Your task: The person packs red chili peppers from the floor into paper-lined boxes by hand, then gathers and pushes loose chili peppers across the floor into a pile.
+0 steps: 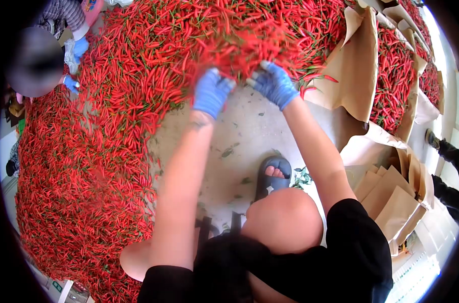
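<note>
Both of my hands wear blue gloves with whitish fingertips and reach to the near edge of a large spread of red chili peppers. My left hand is somewhat blurred; its thumb stands apart from the fingers, and nothing shows in its grasp. Facing it, my right hand has its fingers apart, also with nothing visibly held. Just beyond the fingertips, a cluster of chili peppers is smeared by motion. Green stems and bits of leaf are mixed in with the peppers.
Brown paper stands upright on the right, with more chili peppers behind it. Folded paper bags are stacked lower right. A person with blue gloves is at upper left. Leaf scraps lie on the pale floor by my sandal.
</note>
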`<state>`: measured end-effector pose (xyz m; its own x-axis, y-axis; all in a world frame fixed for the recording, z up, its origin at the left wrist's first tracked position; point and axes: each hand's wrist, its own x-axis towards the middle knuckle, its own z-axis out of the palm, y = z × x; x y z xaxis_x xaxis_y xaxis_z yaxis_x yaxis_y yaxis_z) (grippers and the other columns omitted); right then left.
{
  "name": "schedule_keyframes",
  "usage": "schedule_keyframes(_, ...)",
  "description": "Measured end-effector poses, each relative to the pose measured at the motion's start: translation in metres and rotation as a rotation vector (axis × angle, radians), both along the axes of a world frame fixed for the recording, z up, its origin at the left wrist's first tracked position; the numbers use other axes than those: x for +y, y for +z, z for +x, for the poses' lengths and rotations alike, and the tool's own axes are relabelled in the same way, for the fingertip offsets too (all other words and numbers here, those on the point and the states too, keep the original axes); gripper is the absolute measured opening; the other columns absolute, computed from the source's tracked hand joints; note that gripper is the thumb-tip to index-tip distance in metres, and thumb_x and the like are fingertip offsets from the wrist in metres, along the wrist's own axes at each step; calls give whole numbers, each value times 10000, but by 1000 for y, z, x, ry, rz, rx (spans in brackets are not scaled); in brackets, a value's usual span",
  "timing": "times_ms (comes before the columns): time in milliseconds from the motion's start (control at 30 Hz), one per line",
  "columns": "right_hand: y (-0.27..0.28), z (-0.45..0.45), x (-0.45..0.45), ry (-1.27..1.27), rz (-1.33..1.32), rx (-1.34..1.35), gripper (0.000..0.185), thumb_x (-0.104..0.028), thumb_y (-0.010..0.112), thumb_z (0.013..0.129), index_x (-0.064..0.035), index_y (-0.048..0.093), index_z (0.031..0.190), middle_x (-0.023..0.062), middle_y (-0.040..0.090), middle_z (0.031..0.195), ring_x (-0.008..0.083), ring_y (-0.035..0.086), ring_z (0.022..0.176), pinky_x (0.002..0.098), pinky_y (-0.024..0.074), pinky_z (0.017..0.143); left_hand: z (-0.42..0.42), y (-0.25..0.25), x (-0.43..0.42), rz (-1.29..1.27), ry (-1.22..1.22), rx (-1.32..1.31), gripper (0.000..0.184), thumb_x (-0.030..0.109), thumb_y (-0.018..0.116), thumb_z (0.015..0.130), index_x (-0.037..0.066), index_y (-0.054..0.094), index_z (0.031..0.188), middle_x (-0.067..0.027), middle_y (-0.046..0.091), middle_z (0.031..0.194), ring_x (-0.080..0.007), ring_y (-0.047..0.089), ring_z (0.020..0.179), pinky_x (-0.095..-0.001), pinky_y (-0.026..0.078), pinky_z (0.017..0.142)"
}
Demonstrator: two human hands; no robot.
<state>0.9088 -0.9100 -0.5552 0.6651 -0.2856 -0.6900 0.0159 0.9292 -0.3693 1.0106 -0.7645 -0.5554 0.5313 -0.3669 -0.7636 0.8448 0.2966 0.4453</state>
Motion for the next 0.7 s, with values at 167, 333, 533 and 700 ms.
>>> schedule_keyframes(167,38,7,-37,5,-167,-280,413,-143,578,798,-35,443,1172,140,451,1243,314,419,1167,543,383,921,27,24,35,-107,112,-257,339,118,478,852,31,402,1170,-161,477,1177,-311,478,1094,-481,405,953)
schedule_keyframes(333,40,-1,-70,11,-670,-14,329,-64,557,813,25,481,1121,62,593,904,175,587,773,266,493,690,12,14,90,-17,237,-363,396,114,469,859,63,379,1241,-137,483,1192,-291,486,1093,-445,434,931)
schedule_keyframes(533,-4,-35,12,217,-1131,130,117,-83,561,793,-33,603,890,41,613,747,112,573,679,255,476,641,-53,-25,118,319,100,-302,291,80,533,835,101,479,1121,-53,563,908,-203,559,847,-336,485,735)
schedule_keyframes(700,-32,-25,57,706,-1500,133,191,-153,541,756,-70,627,905,145,622,839,292,600,784,367,476,746,-133,-39,121,700,-924,-1314,250,14,548,753,68,581,995,-94,597,909,-228,573,797,-326,475,721)
